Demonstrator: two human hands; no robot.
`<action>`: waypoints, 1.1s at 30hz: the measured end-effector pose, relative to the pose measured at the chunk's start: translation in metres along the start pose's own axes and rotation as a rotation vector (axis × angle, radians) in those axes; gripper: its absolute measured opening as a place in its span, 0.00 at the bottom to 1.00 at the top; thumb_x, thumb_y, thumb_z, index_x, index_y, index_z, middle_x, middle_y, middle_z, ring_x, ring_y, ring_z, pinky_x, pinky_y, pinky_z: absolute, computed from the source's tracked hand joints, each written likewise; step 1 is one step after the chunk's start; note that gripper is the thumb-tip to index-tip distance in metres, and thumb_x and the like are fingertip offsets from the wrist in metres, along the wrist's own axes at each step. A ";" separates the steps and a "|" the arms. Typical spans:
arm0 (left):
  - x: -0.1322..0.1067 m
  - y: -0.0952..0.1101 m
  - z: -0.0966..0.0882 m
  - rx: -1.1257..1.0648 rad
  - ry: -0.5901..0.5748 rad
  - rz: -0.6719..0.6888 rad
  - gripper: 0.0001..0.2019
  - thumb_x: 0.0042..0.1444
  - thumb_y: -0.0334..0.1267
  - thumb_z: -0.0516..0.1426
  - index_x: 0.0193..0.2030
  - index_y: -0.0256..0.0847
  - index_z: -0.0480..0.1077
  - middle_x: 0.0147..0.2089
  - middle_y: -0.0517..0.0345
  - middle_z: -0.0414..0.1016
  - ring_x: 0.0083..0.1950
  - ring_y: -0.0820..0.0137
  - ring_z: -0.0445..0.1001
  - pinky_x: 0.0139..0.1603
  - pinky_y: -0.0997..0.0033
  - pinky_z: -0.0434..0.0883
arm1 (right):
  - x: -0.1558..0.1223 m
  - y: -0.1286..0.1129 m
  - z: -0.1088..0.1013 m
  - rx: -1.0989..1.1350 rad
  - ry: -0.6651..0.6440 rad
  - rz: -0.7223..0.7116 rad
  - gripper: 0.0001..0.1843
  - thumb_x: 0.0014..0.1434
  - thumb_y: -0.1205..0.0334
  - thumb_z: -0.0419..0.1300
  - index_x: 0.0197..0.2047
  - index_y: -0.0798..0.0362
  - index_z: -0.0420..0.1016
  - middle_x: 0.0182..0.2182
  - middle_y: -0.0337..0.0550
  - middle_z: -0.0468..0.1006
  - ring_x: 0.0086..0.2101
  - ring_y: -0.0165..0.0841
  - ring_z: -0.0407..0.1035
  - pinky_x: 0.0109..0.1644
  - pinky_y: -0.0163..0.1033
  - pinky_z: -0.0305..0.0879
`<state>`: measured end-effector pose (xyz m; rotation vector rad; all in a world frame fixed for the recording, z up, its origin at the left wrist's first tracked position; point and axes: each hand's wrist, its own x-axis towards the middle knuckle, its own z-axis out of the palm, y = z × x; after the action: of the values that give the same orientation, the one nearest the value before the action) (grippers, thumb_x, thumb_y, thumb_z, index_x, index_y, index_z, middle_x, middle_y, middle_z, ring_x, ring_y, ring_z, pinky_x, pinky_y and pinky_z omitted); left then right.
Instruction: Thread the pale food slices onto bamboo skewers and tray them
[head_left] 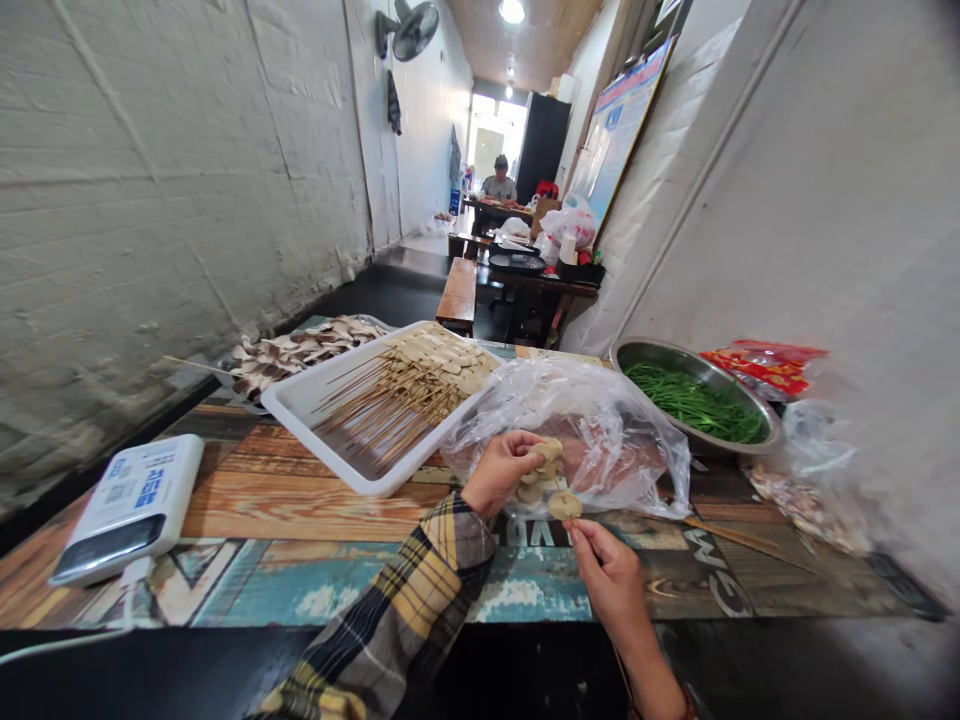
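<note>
While the left hand (504, 472) pinches a pale slice (551, 450), the right hand (611, 575) grips a skewer (620, 668), second slice (565, 505) just above those fingertips, inboard of the tabletop (300, 500)'s near edge.
Slices look light, soft, maybe slick, tear-prone: take by rim, skewer by shaft. White tray (379, 486) sits toward far edge.

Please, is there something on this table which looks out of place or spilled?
One small thing: a lone stick juts out to the left from the dark-edged slices, whereas the sticks in the white tray lie bunched together. I notice no clear spill.
</note>
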<state>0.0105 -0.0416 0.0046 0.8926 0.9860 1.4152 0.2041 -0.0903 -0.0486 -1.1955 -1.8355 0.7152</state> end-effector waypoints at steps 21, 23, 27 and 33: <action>0.002 -0.003 -0.003 0.032 -0.038 -0.049 0.12 0.41 0.39 0.65 0.30 0.33 0.73 0.24 0.60 0.72 0.23 0.80 0.63 0.25 0.79 0.57 | 0.009 0.010 -0.019 -0.072 -0.062 -0.064 0.18 0.63 0.52 0.54 0.39 0.53 0.81 0.36 0.48 0.84 0.35 0.40 0.78 0.39 0.37 0.73; 0.002 -0.003 -0.003 0.029 -0.041 -0.052 0.12 0.41 0.39 0.65 0.30 0.33 0.73 0.23 0.60 0.71 0.22 0.80 0.63 0.25 0.79 0.56 | 0.010 0.011 -0.020 -0.084 -0.064 -0.077 0.17 0.63 0.53 0.54 0.38 0.54 0.81 0.36 0.48 0.84 0.34 0.40 0.79 0.39 0.37 0.73; 0.002 -0.004 -0.002 0.038 -0.042 -0.068 0.12 0.40 0.39 0.66 0.30 0.33 0.73 0.25 0.59 0.72 0.23 0.79 0.64 0.25 0.78 0.57 | 0.013 0.008 -0.018 -0.085 -0.049 -0.105 0.17 0.63 0.53 0.54 0.37 0.53 0.81 0.34 0.47 0.84 0.33 0.39 0.79 0.38 0.36 0.73; 0.000 -0.003 0.000 0.048 -0.023 -0.055 0.11 0.41 0.38 0.64 0.30 0.33 0.72 0.24 0.60 0.71 0.22 0.80 0.63 0.25 0.78 0.56 | 0.017 0.004 -0.018 -0.088 -0.060 -0.095 0.18 0.63 0.53 0.54 0.37 0.53 0.81 0.34 0.47 0.84 0.34 0.39 0.79 0.38 0.36 0.72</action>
<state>0.0112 -0.0412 0.0022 0.9087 1.0239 1.3376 0.2180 -0.0729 -0.0373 -1.1449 -1.9777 0.6284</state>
